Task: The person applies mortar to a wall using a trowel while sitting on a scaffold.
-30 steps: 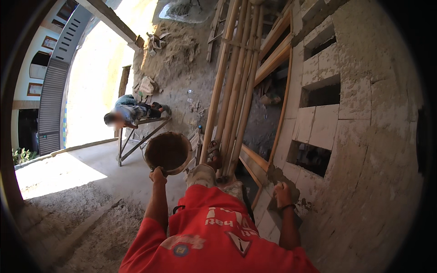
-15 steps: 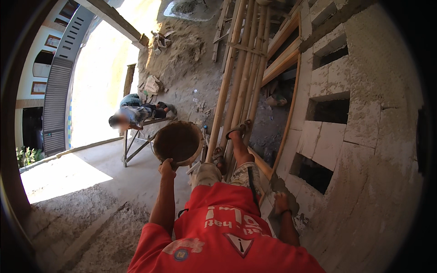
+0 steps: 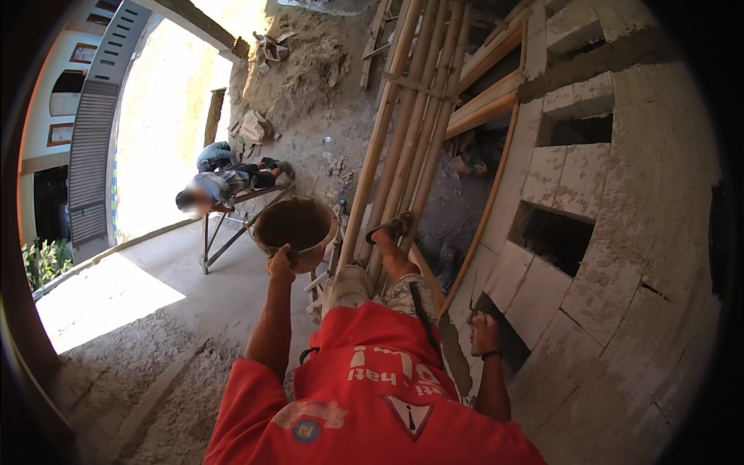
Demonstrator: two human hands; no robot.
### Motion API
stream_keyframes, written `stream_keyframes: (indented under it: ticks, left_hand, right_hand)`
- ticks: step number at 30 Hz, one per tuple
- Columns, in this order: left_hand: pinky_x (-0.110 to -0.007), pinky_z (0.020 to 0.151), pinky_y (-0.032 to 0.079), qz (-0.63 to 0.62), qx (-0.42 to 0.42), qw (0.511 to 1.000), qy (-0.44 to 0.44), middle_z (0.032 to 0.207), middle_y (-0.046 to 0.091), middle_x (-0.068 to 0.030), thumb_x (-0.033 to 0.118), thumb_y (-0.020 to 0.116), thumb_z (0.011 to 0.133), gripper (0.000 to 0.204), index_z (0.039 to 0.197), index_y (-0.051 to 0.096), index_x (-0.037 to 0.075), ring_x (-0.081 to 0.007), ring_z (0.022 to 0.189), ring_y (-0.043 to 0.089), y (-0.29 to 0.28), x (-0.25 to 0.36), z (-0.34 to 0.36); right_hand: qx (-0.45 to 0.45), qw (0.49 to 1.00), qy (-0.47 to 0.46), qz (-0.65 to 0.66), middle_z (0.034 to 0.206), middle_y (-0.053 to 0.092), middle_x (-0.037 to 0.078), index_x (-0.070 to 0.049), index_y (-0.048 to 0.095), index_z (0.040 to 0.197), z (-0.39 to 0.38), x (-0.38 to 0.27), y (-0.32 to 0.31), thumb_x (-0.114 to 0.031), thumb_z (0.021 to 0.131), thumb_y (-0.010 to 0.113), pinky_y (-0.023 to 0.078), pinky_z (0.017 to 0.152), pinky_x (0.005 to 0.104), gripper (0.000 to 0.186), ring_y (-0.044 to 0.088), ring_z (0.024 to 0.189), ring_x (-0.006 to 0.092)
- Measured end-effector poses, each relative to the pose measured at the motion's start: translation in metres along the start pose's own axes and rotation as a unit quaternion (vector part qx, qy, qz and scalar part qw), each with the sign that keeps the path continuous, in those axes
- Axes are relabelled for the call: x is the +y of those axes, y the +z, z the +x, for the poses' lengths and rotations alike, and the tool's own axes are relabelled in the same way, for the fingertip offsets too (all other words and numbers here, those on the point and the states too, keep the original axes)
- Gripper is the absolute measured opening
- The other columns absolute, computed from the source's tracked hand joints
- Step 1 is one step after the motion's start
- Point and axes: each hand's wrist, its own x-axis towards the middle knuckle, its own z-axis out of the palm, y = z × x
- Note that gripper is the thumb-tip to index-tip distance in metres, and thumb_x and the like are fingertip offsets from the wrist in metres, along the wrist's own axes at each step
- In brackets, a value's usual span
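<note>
My left hand (image 3: pixel 280 263) is closed on the near rim of a round bucket (image 3: pixel 316 260), held out at the left above the floor. Its inside looks dark and brownish; whether anything lies in it I cannot tell. My right hand (image 3: pixel 484 335), fingers curled, is at the block wall (image 3: pixel 573 291), in front of a dark rectangular opening (image 3: pixel 513 341). What those fingers hold, if anything, is hidden. A grey strip of what looks like mortar (image 3: pixel 456 358) shows beside that hand.
Under my sandalled foot (image 3: pixel 391 226) runs a walkway of bamboo poles (image 3: pixel 415 116), high over the ground. Wooden framing (image 3: pixel 484 115) borders the wall. Another person (image 3: pixel 225 186) is by a trestle (image 3: pixel 225 236) at the left. A sand heap (image 3: pixel 310 66) lies beyond.
My view has shifted along the wall. My right hand has moved up to stand before the lowest opening. The bucket stays in my left hand, slightly more tilted.
</note>
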Motion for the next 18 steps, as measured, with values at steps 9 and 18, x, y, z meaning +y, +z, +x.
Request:
stream_keyframes:
  ticks: [9,18]
  left_hand:
    - [-0.04,0.067,0.059,-0.098,-0.13,0.986,0.021,0.107,0.065,-0.0144,0.016,0.081,0.079,0.042,0.112,0.062,0.0,-0.027,0.088,0.066,0.072,0.045,-0.007]
    - [-0.042,0.07,0.057,-0.14,-0.118,0.981,-0.056,0.108,0.063,-0.0125,0.015,0.077,0.08,0.043,0.117,0.06,0.001,-0.0281,0.092,0.064,0.177,0.09,0.042]
  right_hand:
    - [-0.016,0.999,-0.019,-0.024,0.067,0.056,0.004,-0.004,0.059,0.1,0.047,-0.059,-0.025,-0.024,0.088,0.063,0.046,0.046,0.0308,0.023,0.055,0.051,0.0145]
    - [-0.027,0.998,0.02,-0.047,0.067,0.056,0.004,-0.005,0.058,0.098,0.063,-0.132,-0.028,-0.021,0.089,0.063,0.047,0.044,0.0315,0.019,0.054,0.049,0.0155]
